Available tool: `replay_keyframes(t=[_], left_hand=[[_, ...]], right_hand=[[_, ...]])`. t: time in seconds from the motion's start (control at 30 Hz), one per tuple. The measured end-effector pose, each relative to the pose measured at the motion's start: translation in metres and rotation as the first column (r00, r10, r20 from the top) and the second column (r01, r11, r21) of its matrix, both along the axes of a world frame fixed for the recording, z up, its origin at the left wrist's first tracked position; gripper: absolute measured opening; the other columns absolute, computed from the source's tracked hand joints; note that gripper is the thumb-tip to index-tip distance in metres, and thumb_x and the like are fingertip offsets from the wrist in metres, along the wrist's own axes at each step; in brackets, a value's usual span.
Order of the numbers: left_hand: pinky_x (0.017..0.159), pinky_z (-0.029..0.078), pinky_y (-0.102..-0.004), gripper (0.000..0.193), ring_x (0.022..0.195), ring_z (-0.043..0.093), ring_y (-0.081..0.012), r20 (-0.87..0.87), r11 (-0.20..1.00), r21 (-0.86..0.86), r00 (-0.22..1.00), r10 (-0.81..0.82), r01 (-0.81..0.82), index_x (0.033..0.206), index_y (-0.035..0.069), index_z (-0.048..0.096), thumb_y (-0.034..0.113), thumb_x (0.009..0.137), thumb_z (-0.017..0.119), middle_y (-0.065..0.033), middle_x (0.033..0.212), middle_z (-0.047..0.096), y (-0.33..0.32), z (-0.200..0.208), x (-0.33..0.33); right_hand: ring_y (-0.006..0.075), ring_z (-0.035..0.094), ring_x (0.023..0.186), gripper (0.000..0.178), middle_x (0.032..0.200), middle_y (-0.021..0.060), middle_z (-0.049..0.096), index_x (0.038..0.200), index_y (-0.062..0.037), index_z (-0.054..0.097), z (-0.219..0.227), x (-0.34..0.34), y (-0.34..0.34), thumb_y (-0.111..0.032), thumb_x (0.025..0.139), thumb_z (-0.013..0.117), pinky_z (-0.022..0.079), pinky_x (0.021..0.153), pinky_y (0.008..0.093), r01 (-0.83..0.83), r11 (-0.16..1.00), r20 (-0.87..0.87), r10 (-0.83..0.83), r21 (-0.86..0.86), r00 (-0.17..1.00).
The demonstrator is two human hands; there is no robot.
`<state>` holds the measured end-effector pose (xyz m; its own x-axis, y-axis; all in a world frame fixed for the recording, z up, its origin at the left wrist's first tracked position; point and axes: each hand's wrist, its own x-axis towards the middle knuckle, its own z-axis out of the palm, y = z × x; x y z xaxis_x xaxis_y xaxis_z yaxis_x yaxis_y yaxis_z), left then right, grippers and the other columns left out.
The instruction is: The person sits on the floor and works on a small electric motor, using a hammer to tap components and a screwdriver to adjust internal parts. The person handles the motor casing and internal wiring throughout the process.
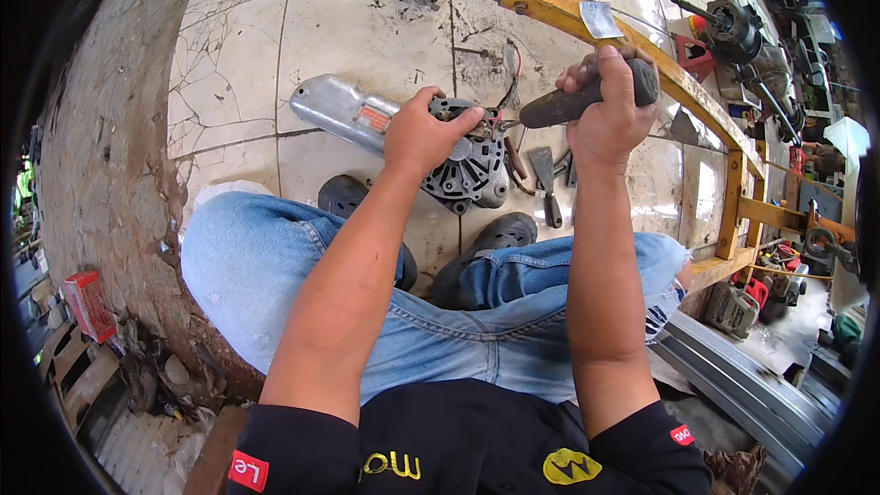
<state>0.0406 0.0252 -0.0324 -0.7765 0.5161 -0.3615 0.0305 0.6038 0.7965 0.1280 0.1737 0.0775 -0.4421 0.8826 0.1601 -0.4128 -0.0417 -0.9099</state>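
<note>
My left hand (422, 133) is closed around the upper edge of a round slotted metal housing (466, 176), which looks like an alternator. Its thumb lies across the top, near a short red wire. In my right hand (612, 115) is a dark, thick-handled tool (559, 108) with a thin tip, possibly a screwdriver or soldering iron. The tip points left at the housing's upper right side; whether it touches is too small to tell. Beneath the left hand, a long silvery metal cover (332, 110) extends up and left from the housing.
A putty knife (543, 168) and other small tools lie right of the housing on cracked floor tiles (229, 64). A yellow metal frame (660, 69) arches over the far right. Dark shoes (509, 231) sit close below the housing. Steel channels (733, 376) lie at lower right.
</note>
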Motion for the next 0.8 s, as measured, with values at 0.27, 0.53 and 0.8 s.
replay_keyframes(t=[0.27, 0.53, 0.8], left_hand=[[0.080, 0.052, -0.0349, 0.071, 0.088, 0.068, -0.0240, 0.002, 1.000, -0.005, 1.000, -0.007, 0.007, 0.115, 0.002, 0.064, 0.057, 0.072, 0.080, -0.0150, 0.095, 0.071, -0.001, -0.002, -0.001], [0.081, 0.052, -0.0349, 0.074, 0.090, 0.069, -0.0251, 0.013, 1.000, 0.002, 1.000, -0.015, 0.015, 0.116, 0.000, 0.063, 0.057, 0.072, 0.080, -0.0156, 0.096, 0.072, 0.000, 0.003, -0.001], [0.079, 0.052, -0.0352, 0.073, 0.087, 0.069, -0.0239, 0.023, 1.000, 0.005, 1.000, -0.005, 0.005, 0.115, -0.001, 0.063, 0.055, 0.072, 0.081, -0.0150, 0.094, 0.072, 0.001, 0.004, -0.002]], right_hand=[[0.0147, 0.056, 0.051, 0.013, 0.065, 0.0067, 0.058, 0.091, -0.0035, 0.052, 0.001, -0.003, 0.002, -0.003, 0.087, 0.064, 0.049, 0.049, 0.0302, -0.007, 1.000, 0.020, 0.007, -0.003, 1.000], [0.0155, 0.057, 0.051, 0.014, 0.068, 0.0075, 0.059, 0.092, -0.0036, 0.052, -0.004, -0.002, 0.004, -0.003, 0.087, 0.065, 0.050, 0.050, 0.0308, -0.036, 0.999, -0.008, 0.036, -0.014, 0.999], [0.0136, 0.058, 0.055, 0.014, 0.070, 0.0074, 0.060, 0.095, -0.0008, 0.052, -0.002, -0.003, -0.006, -0.001, 0.086, 0.064, 0.050, 0.051, 0.0292, -0.119, 0.984, 0.071, 0.110, 0.134, 0.991]])
